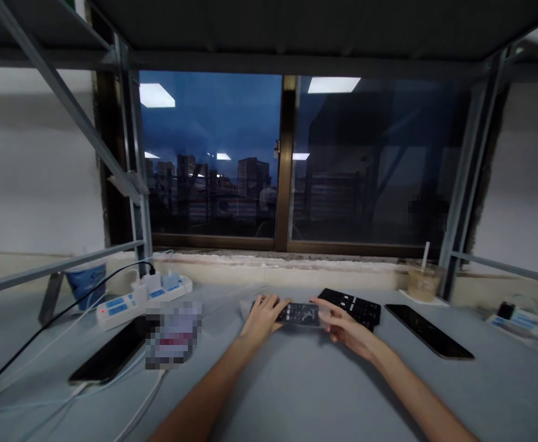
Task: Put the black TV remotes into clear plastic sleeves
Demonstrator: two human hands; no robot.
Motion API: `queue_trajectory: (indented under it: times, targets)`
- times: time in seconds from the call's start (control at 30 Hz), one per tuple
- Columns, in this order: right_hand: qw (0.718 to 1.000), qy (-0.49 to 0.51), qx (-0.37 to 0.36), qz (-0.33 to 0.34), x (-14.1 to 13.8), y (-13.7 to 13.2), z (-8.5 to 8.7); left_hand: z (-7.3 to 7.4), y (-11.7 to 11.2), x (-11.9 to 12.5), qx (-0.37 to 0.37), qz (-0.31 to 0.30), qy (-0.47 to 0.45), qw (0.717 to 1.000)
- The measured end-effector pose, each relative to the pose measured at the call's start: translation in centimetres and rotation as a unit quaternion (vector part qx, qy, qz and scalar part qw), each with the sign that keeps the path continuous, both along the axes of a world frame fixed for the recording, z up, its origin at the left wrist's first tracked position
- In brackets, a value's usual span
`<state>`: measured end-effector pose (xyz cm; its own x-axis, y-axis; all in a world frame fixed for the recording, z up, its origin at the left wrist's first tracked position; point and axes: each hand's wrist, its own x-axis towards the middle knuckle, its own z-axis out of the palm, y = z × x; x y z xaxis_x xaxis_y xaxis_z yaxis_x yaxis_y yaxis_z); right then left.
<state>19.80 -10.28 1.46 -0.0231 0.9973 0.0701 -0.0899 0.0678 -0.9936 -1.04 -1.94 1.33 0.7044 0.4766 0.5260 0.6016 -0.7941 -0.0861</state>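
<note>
A black remote control (pixel 302 314) lies crosswise in front of me, apparently inside a clear plastic sleeve. My left hand (pixel 263 319) grips its left end, fingers laid over the top. At the other end, my right hand (pixel 345 324) pinches the plastic between thumb and fingers. Clear film (pixel 245 307) sticks out to the left, past my left hand. Just behind my right hand are more black remote controls (pixel 354 302), lying side by side or overlapping on the grey-blue table (pixel 292 393).
At right lie a dark phone (pixel 428 330), a lidded drink cup with a straw (pixel 423 281) and a socket strip (pixel 518 319). At left are a power strip (pixel 144 301) with plugs and cables, another phone (pixel 116 350), a blurred-out item (pixel 174 334) and a blue cup (pixel 87 285). Metal frame posts (pixel 133 184) flank the window.
</note>
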Motion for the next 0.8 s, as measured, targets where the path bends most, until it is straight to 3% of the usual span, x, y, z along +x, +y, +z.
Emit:
queue_trajectory:
  times: [0.23, 0.57, 0.67, 0.8]
  targets:
    - [0.994, -0.096, 0.018, 0.058, -1.1, -0.6, 0.4, -0.5, -1.0, 1.1, 0.022, -0.029, 0.013, 0.999]
    - [0.980, -0.095, 0.041, -0.169, 0.7, 1.9, -1.1, -0.2, -0.6, 1.0, -0.081, 0.055, 0.047, 0.994]
    - [0.946, -0.183, 0.065, -0.260, 1.9, 1.8, -0.9, -0.6, -0.5, 0.6, -0.109, 0.059, 0.048, 0.991]
    - [0.834, -0.402, 0.112, -0.361, 3.7, 1.5, -0.9, -0.9, -0.3, 0.4, -0.121, 0.064, 0.007, 0.991]
